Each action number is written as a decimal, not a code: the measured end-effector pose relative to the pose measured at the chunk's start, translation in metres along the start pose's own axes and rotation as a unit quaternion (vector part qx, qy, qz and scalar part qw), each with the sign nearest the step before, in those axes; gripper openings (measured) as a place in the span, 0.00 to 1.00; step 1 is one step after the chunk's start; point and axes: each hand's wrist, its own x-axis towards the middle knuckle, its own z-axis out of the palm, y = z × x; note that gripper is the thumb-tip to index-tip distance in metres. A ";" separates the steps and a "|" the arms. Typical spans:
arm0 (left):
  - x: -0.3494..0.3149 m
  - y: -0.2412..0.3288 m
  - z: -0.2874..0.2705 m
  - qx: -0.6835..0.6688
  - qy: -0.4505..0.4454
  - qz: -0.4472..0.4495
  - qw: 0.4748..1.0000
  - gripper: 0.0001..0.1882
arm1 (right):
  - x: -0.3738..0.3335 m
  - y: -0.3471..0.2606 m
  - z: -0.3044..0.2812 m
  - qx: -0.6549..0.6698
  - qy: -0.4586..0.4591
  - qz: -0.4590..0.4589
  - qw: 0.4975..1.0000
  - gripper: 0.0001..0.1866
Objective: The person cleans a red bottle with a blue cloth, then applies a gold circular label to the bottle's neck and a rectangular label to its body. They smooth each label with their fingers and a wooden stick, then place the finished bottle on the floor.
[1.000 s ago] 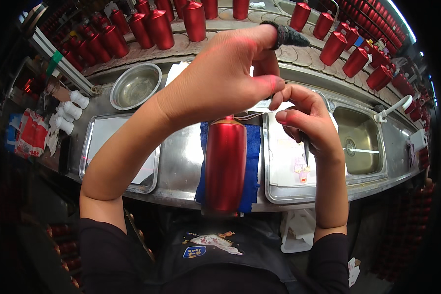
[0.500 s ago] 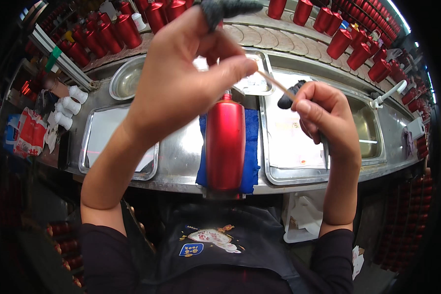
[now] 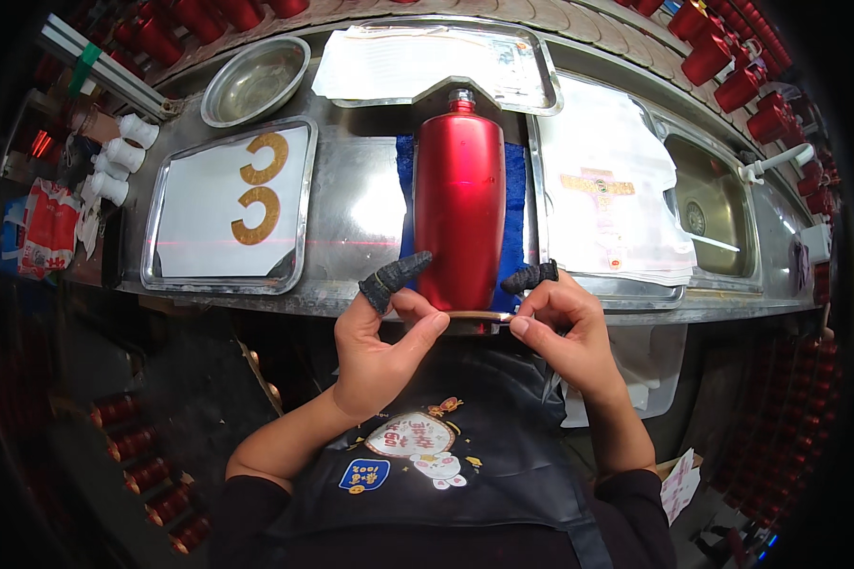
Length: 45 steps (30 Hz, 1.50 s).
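Note:
A red metal bottle (image 3: 459, 199) lies on a blue cloth (image 3: 515, 204) on the steel counter, neck pointing away from me. My left hand (image 3: 381, 346) and my right hand (image 3: 560, 332) sit at the bottle's near end. Between thumbs and fingers they pinch a thin gold strip (image 3: 474, 316) stretched along the bottle's bottom rim. Each index finger wears a dark finger cover and points up beside the bottle.
A steel tray (image 3: 161, 275) on the left holds white paper with two curved gold strips (image 3: 256, 199). Behind are a steel bowl (image 3: 254, 81) and a paper-lined tray (image 3: 541, 90). A sink (image 3: 712, 204) lies to the right. Rows of red bottles (image 3: 731, 57) line the back.
Both hands have come down from above the bottle to its near end. The strip, earlier held in the air between them, now lies against the bottle's bottom rim.

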 end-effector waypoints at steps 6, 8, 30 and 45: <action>0.006 -0.003 -0.004 -0.018 0.002 0.008 1.000 0.23 | 0.003 -0.005 0.003 0.032 0.001 0.027 0.999 0.06; 0.008 -0.004 -0.006 -0.016 0.000 -0.007 1.000 0.23 | 0.003 -0.005 0.004 0.028 0.002 0.017 0.999 0.05; 0.035 -0.029 0.001 -0.063 -0.150 0.021 0.986 0.45 | 0.001 0.002 -0.006 0.054 0.046 -0.004 0.997 0.04; 0.031 -0.027 0.012 -0.094 -0.139 -0.003 0.986 0.43 | 0.002 0.016 -0.013 0.135 0.050 0.009 0.990 0.05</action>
